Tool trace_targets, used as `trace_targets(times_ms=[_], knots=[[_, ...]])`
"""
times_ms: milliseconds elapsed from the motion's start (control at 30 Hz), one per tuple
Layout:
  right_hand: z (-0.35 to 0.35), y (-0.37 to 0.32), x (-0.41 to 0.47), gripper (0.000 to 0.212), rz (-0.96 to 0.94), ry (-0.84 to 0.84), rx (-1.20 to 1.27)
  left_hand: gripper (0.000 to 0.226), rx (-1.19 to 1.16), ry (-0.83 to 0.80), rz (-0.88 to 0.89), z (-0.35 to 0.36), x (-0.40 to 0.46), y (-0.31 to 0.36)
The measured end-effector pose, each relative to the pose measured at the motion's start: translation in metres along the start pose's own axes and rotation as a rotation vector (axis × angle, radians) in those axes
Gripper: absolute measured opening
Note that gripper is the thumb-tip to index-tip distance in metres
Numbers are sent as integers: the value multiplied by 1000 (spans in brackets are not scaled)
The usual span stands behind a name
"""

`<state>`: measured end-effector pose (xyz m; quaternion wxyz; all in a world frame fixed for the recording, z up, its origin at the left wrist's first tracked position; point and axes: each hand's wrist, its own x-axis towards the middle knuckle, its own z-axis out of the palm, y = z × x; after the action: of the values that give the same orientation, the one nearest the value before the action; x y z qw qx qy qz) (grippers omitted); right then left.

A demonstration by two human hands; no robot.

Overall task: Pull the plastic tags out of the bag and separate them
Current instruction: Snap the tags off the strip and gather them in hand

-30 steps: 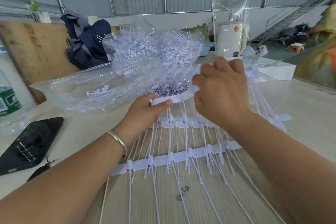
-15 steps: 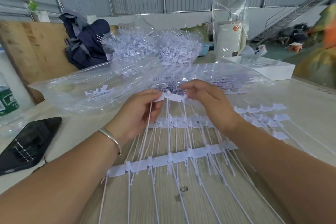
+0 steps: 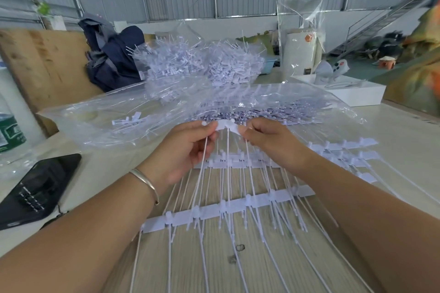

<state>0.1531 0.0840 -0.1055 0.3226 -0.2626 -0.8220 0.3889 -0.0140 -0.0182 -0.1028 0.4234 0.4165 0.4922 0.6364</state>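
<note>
A short strip of white plastic tags (image 3: pixel 226 126) is held up between both hands just in front of the clear plastic bag (image 3: pixel 114 121), which lies across the table with more tags inside. My left hand (image 3: pixel 188 150) pinches the strip's left end, and my right hand (image 3: pixel 269 140) pinches its right end. The strip bends upward in the middle, and its thin tails hang down between my hands. Rows of joined tags (image 3: pixel 228 209) lie on the table (image 3: pixel 404 135) under my wrists, with more rows (image 3: pixel 342 147) at the right.
A heap of loose white tags (image 3: pixel 202 64) sits in clear plastic behind the bag. A black phone (image 3: pixel 35 185) lies at the left, near a green-labelled bottle (image 3: pixel 9 131). A white box (image 3: pixel 347 90) stands at the back right; a dark garment (image 3: pixel 114 57) lies back left.
My right hand came down from a raised fist and now pinches the strip's right end. Rows of tags now lie at the right. The strip has bent upward between my hands.
</note>
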Motion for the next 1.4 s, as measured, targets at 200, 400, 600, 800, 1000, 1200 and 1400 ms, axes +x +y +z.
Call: trace_targets(times_ms=[200, 400, 600, 800, 1000, 1200, 1400], knots=[[-5, -7, -6, 55, -60, -99, 78, 16, -279, -299, -172, 0, -2, -3], [-1, -11, -9, 56, -105, -162, 187, 38, -231, -470, -246, 1, -1, -5], [-2, -10, -6, 32, -82, -97, 221, 26, -186, -340, -226, 4, -1, -3], [-3, -6, -2, 17, -114, 104, 226, 13, -315, -90, -235, 0, 4, 3], [-3, -7, -1, 13, -103, 157, 191, 22, -62, -26, -170, -1, 6, -4], [-9, -7, -1, 4, -47, 131, 266, 14, 171, -54, -73, -5, 3, -3], [-6, -4, -1, 5, 66, 71, 121, 20, 950, 120, 177, 1, 5, -6]])
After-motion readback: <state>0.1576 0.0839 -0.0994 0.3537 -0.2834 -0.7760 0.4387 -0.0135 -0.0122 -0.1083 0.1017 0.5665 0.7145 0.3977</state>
